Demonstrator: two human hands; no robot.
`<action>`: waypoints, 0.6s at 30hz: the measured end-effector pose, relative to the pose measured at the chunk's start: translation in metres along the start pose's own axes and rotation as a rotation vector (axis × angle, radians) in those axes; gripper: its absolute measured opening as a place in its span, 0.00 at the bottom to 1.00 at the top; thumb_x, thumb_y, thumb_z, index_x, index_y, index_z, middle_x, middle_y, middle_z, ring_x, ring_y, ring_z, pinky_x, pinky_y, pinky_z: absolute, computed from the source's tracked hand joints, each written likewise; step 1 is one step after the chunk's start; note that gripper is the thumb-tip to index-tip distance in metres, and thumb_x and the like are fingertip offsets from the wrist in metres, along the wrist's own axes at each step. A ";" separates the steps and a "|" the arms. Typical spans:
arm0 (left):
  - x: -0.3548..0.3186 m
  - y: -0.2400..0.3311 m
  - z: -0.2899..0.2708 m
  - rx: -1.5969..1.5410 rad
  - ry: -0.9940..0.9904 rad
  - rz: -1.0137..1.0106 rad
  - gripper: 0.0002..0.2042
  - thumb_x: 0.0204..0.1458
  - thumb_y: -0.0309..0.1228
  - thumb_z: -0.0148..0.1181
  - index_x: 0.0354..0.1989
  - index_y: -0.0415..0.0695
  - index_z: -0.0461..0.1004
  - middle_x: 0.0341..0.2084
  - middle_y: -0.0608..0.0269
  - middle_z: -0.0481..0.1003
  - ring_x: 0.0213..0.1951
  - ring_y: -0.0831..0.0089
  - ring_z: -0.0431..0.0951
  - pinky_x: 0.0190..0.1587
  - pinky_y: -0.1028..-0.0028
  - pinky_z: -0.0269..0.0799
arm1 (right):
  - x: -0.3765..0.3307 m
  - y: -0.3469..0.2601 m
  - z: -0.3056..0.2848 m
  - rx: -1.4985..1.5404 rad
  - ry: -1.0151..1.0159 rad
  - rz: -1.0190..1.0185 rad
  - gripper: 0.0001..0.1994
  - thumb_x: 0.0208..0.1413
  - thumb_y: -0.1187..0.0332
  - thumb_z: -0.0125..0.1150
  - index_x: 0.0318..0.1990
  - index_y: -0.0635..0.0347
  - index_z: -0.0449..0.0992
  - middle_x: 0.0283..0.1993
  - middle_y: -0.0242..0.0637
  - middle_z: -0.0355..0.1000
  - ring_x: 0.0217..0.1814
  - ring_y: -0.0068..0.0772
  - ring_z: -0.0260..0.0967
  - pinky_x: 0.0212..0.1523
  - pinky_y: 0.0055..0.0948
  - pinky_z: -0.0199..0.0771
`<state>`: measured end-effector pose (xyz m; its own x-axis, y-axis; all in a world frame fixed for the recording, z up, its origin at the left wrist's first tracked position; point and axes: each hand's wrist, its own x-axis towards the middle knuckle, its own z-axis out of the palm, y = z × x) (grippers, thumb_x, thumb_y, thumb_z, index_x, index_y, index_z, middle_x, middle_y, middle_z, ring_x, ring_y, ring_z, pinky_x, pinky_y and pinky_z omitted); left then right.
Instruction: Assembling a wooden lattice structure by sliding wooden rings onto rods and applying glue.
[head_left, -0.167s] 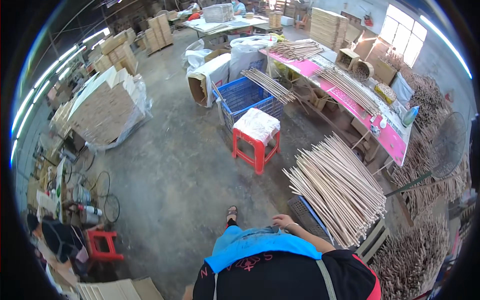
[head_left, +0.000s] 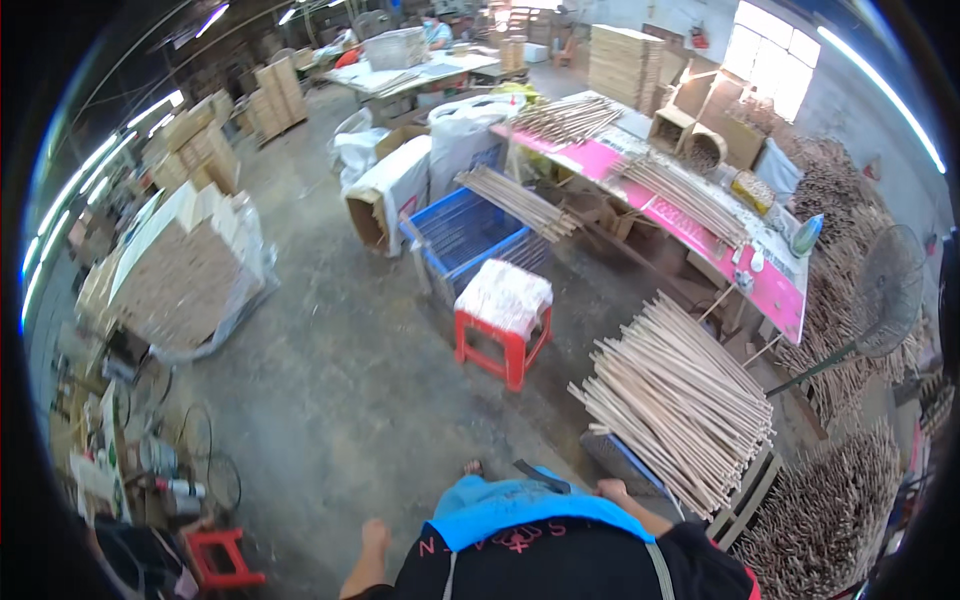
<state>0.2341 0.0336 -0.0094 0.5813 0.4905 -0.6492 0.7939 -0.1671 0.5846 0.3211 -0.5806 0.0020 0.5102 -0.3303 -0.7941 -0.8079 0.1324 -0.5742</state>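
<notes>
Co-worker [head_left: 138, 558] partly beyond lower edge

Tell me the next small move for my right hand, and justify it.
I'd probably ease the right hand a little to the right, toward the pile of pale sticks. That hand seems empty and is close beside the crate beneath the sticks, while the left hand is farther from them.

Sticks [head_left: 690, 400]: toned pale tan
Stool [head_left: 515, 362]: red, topped in mottled white
Table [head_left: 782, 305]: covered in bright pink
Apron [head_left: 598, 513]: bright blue
Shirt [head_left: 560, 572]: black, printed in red
</notes>
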 end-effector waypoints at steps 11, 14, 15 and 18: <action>0.153 0.509 0.194 0.024 -0.644 0.631 0.19 0.62 0.28 0.55 0.62 0.43 0.71 0.34 0.64 0.80 0.29 0.80 0.77 0.29 0.77 0.73 | 0.059 0.040 0.021 0.245 0.213 0.173 0.09 0.62 0.69 0.58 0.48 0.56 0.79 0.36 0.46 0.79 0.33 0.40 0.78 0.29 0.42 0.78; 0.181 0.489 0.217 0.178 -0.788 0.541 0.20 0.60 0.30 0.57 0.62 0.44 0.71 0.32 0.64 0.80 0.29 0.77 0.79 0.28 0.75 0.75 | 0.077 -0.031 0.029 0.451 0.236 0.212 0.09 0.63 0.69 0.58 0.48 0.57 0.78 0.36 0.45 0.79 0.32 0.39 0.78 0.28 0.41 0.78; 0.193 0.467 0.217 0.242 -0.804 0.450 0.21 0.59 0.30 0.58 0.62 0.45 0.71 0.32 0.63 0.81 0.30 0.77 0.80 0.29 0.74 0.76 | 0.084 -0.053 0.030 0.515 0.242 0.221 0.09 0.63 0.69 0.57 0.49 0.57 0.78 0.36 0.45 0.79 0.32 0.39 0.77 0.28 0.41 0.77; 0.220 0.413 0.224 0.556 -0.929 0.823 0.19 0.57 0.37 0.61 0.54 0.41 0.78 0.41 0.54 0.83 0.39 0.63 0.84 0.43 0.61 0.79 | 0.102 -0.114 0.031 0.683 0.247 0.229 0.09 0.64 0.69 0.57 0.49 0.57 0.77 0.36 0.44 0.79 0.32 0.38 0.77 0.27 0.39 0.77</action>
<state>0.7296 -0.1195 -0.0201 0.6472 -0.6329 -0.4248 -0.0003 -0.5575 0.8302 0.4742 -0.6002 -0.0198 0.2057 -0.4140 -0.8867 -0.4825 0.7454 -0.4600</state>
